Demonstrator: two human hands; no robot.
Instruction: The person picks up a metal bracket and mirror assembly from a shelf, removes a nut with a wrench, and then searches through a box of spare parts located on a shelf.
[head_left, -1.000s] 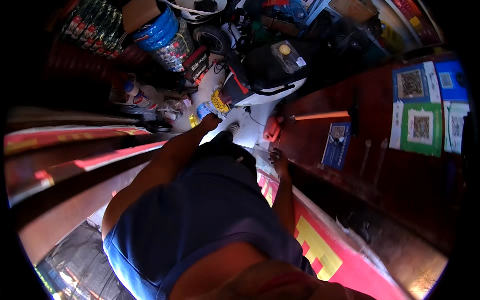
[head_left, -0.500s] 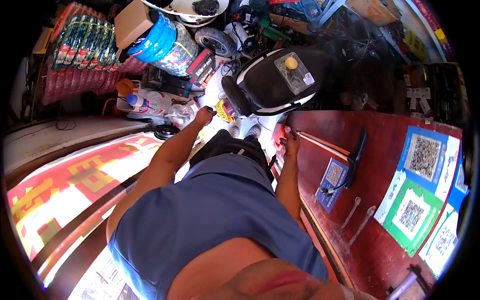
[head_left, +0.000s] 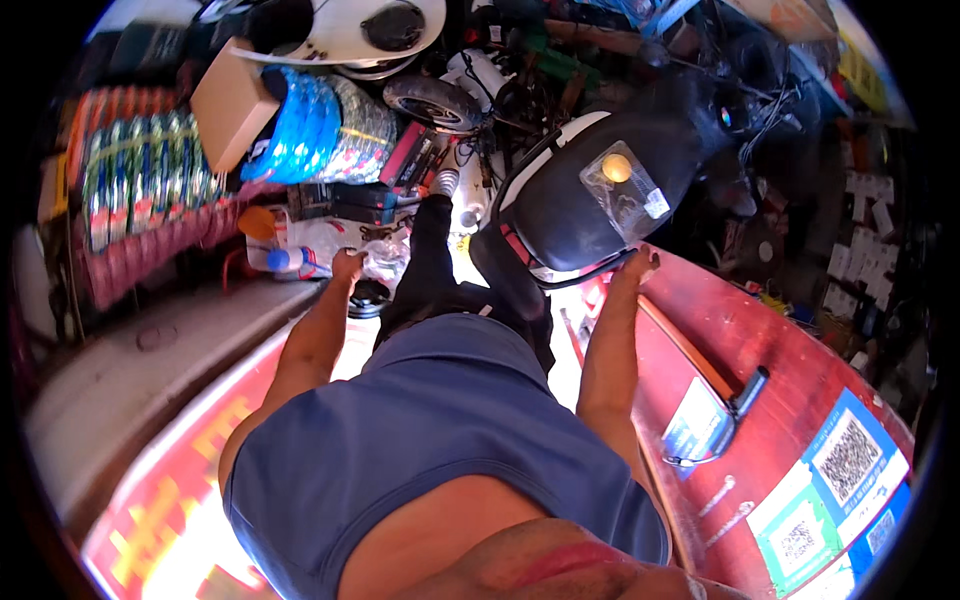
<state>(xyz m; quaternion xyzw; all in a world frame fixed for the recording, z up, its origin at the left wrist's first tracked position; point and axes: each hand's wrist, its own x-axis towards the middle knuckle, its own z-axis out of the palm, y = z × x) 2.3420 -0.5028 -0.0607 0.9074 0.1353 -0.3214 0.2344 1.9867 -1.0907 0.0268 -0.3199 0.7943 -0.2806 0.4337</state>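
My left hand (head_left: 348,266) hangs at my left with its fingers curled in and nothing visible in them. Close by it are a clear plastic bag (head_left: 383,262) and a blue-capped plastic bottle (head_left: 288,261). On the other side, my right hand (head_left: 641,265) hovers at the far end of the red tabletop (head_left: 700,310), beside the scooter's rear; its fingers are loosely apart and hold nothing I can make out. The black scooter seat (head_left: 590,200) carries a clear plastic container (head_left: 625,195) with a yellow round lid (head_left: 616,168).
Bundled packaged goods (head_left: 145,175), a cardboard box (head_left: 232,105) and blue-wrapped rings (head_left: 295,125) crowd the left. A loose wheel (head_left: 435,103) lies ahead under a white basin-like shell (head_left: 345,30). A black-handled tool (head_left: 745,395) rests on the red tabletop.
I have stepped forward, one leg now beside the scooter's rear. Both hands have swung outward, the left away from the scooter's plate, the right to the far end of the red tabletop.
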